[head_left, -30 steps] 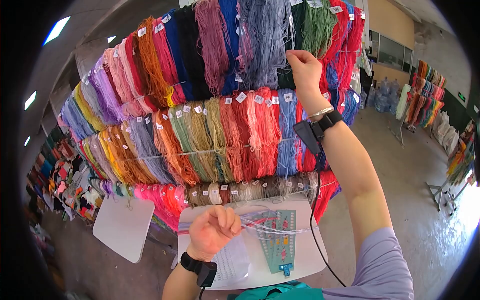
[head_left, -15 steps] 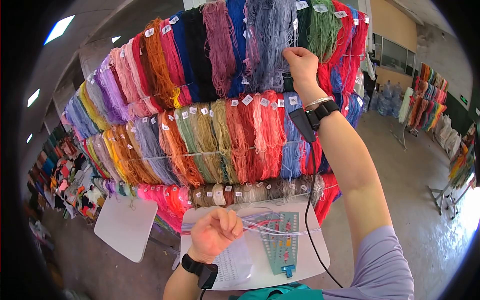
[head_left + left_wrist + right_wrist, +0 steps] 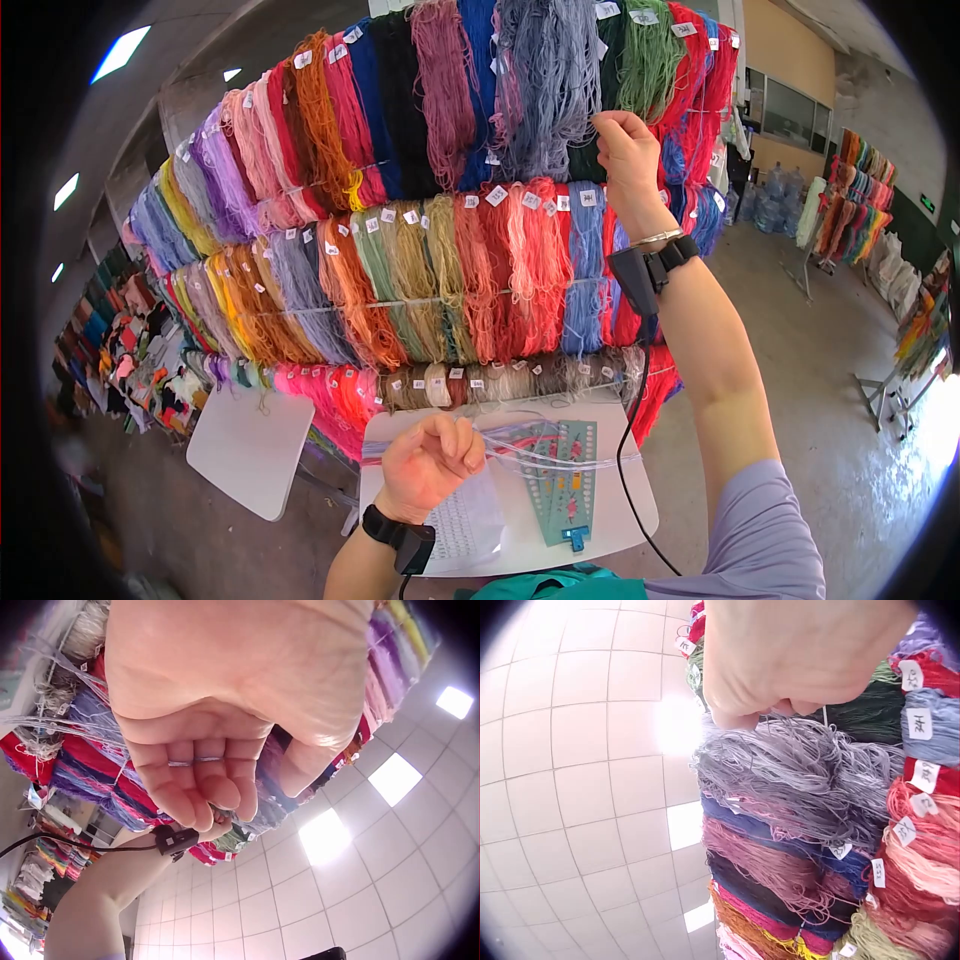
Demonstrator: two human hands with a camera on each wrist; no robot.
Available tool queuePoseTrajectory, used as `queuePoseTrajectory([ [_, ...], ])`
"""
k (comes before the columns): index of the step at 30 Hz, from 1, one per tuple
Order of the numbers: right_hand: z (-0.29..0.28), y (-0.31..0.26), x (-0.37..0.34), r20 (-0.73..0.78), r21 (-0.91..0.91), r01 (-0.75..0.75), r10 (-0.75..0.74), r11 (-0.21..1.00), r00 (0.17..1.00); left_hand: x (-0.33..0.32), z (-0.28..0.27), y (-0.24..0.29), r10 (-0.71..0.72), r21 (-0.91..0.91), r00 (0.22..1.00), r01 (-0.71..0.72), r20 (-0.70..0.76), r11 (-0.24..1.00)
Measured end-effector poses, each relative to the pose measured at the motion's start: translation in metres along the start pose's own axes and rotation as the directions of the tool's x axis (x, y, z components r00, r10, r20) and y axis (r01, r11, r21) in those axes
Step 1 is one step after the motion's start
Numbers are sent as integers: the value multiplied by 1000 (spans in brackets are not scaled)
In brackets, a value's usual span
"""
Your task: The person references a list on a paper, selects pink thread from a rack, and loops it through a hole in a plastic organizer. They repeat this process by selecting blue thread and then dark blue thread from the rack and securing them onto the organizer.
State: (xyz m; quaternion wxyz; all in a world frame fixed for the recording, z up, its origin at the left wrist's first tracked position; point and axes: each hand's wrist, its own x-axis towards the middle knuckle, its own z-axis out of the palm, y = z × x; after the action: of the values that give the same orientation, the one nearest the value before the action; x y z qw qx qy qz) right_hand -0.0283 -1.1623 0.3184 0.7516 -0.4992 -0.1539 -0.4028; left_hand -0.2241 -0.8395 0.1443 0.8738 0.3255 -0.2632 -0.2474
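My right hand (image 3: pixel 628 160) is raised to the top row of the rack, thumb and fingertips pinching thread at the right edge of a grey-blue hank (image 3: pixel 550 90). In the right wrist view its curled fingers lie right against that grey thread (image 3: pixel 780 765), their tips partly hidden. Low over the white table, my left hand (image 3: pixel 425 465) has its palm turned up and fingers curled round a bundle of pale lavender-grey strands (image 3: pixel 520 455). A short stretch of thread (image 3: pixel 193 761) crosses those fingers in the left wrist view.
Hanks in many colours, tagged with white labels, hang in rows ahead. On the white table (image 3: pixel 630 510) lie a green holed card (image 3: pixel 556 500) with a blue clip (image 3: pixel 574 538) and a printed sheet (image 3: pixel 465 520). A black cable (image 3: pixel 632 430) hangs from my right wrist.
My right hand shifted slightly left against the grey-blue hank, then moved right and a little down to its edge. The left hand has stayed in place with its strands.
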Motion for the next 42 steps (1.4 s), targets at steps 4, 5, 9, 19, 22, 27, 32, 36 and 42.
queuePoseTrajectory([
  [4, -7, -2, -3, 86, 104, -42, 33, 994, 996, -1, 2, -1, -7, -8, 1000, 7, -8, 1000],
  [5, -6, -4, -3, 99, 140, -63, 49, 988, 994, -1, 0, -2, -8, -26, 1000, 9, 27, 1000],
  [9, -6, -8, -1, 177, 256, -116, 72, 960, 982, -3, -5, -3, -8, -67, 995, 15, 100, 998],
  [19, -3, 0, 14, 176, 312, -202, 152, 928, 973, -10, 6, 0, 2, -22, 1000, -1, 8, 1000],
  [22, 1, 0, 16, 183, 148, -169, 141, 975, 973, -11, 4, 1, 4, -23, 1000, -3, 18, 1000],
  [27, 20, 2, 18, 81, -119, 46, -36, 992, 996, -13, -2, 1, 3, -58, 998, 0, 58, 998],
  [32, 32, 3, 25, 17, -19, 33, -33, 999, 999, -15, -4, 3, 9, -71, 997, -4, 75, 997],
  [36, 40, -3, 26, -54, -40, -33, 30, 999, 998, -17, -6, 6, 20, -70, 997, -14, 80, 997],
  [42, 48, 4, 39, -133, -104, 44, -57, 994, 989, -20, -7, 10, 29, -64, 996, -24, 82, 998],
])
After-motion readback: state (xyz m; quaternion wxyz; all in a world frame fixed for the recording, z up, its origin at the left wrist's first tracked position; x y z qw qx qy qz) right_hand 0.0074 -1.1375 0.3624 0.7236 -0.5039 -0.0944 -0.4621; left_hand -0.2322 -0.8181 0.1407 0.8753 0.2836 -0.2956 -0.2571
